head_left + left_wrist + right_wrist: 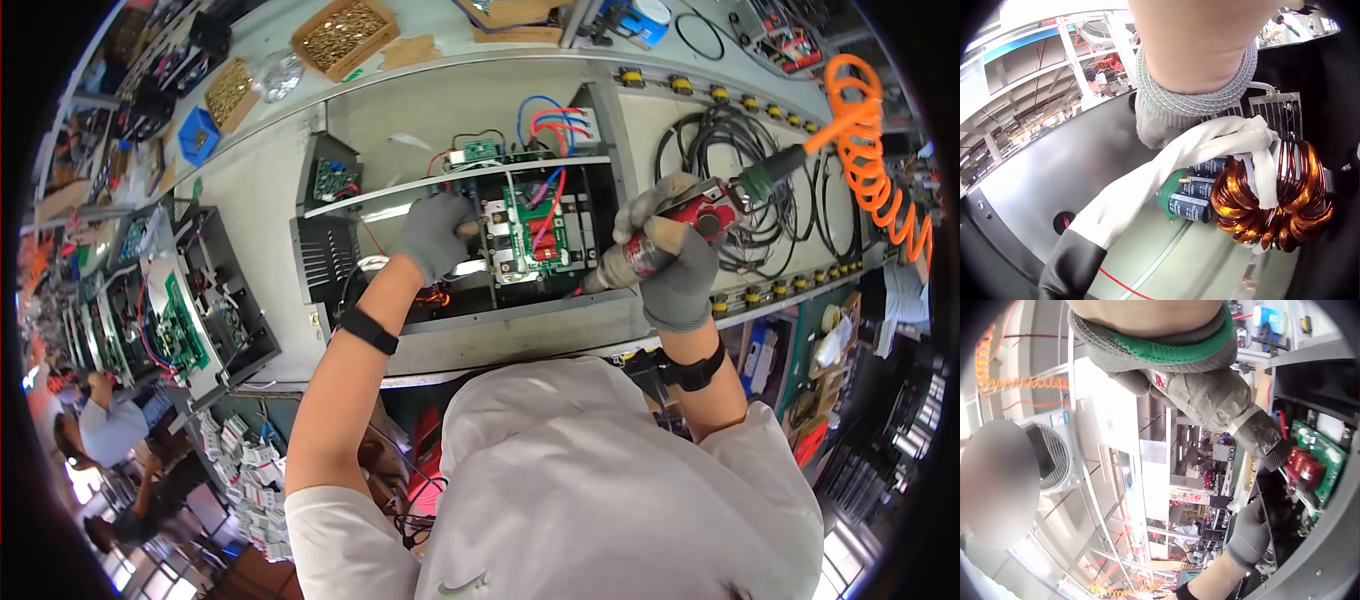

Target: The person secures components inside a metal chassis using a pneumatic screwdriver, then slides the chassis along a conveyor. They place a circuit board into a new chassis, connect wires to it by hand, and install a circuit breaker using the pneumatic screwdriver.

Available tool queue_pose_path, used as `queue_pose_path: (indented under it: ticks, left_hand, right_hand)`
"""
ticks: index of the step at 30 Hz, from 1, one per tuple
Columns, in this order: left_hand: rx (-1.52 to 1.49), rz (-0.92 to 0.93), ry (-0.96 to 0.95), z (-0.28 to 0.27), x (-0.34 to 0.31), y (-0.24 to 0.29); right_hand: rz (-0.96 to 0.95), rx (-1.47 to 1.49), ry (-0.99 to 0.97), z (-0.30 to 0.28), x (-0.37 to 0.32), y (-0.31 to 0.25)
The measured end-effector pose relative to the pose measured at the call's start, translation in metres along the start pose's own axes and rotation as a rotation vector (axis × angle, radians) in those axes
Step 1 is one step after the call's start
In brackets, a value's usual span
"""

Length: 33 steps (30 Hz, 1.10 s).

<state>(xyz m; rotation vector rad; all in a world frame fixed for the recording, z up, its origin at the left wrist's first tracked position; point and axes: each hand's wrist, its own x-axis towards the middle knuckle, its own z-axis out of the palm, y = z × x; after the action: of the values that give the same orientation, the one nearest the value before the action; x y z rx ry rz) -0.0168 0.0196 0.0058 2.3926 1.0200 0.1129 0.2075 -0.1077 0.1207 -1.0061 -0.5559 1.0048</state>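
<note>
My right hand (685,265), in a grey glove, grips a pneumatic screwdriver (640,255) with a tape-wrapped body. The tool lies tilted, its tip end at the right front of an open metal chassis (470,318). In the right wrist view the screwdriver's knurled nose (1272,455) points toward the chassis. My gloved left hand (435,238) reaches inside the chassis, fingertips close beside a green circuit board (540,230) with red parts; its fingers are largely hidden. Under the left wrist sit a copper coil (1272,200), dark capacitors (1191,206) and a white sleeved cable (1147,169).
An orange coiled air hose (865,150) runs to the screwdriver. Black cables (720,150) lie looped at the right. Another open chassis (190,300) stands at the left. Trays of small brass-coloured parts (345,38) sit on the back shelf. People work at the far left.
</note>
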Motion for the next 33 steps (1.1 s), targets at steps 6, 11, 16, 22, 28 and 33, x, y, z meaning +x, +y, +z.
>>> queue_pose_path:
  ticks: [6, 11, 16, 22, 28, 33]
  left_hand:
    - [0.072, -0.063, -0.109, -0.013, -0.003, 0.014]
    - [0.232, -0.138, -0.128, -0.007, -0.008, 0.018]
    - [0.445, 0.065, -0.111, -0.008, -0.008, 0.021]
    - [0.238, -0.055, 0.306, -0.024, -0.029, 0.047]
    - [-0.908, -0.612, 0.571, -0.022, -0.053, 0.044]
    - [-1.277, -0.522, 0.559, -0.024, -0.057, 0.069]
  right_hand:
    - [0.25, 0.202, 0.086, -0.048, -0.022, 0.025]
    - [0.32, 0.211, 0.089, -0.049, -0.028, 0.033]
    - [0.331, 0.224, 0.061, -0.049, -0.029, 0.03]
    - [0.331, 0.274, 0.077, -0.055, -0.032, 0.022]
    - [0.251, 0.338, 0.081, -0.068, -0.032, 0.004]
    - [0.174, 0.284, 0.08, -0.067, -0.029, -0.018]
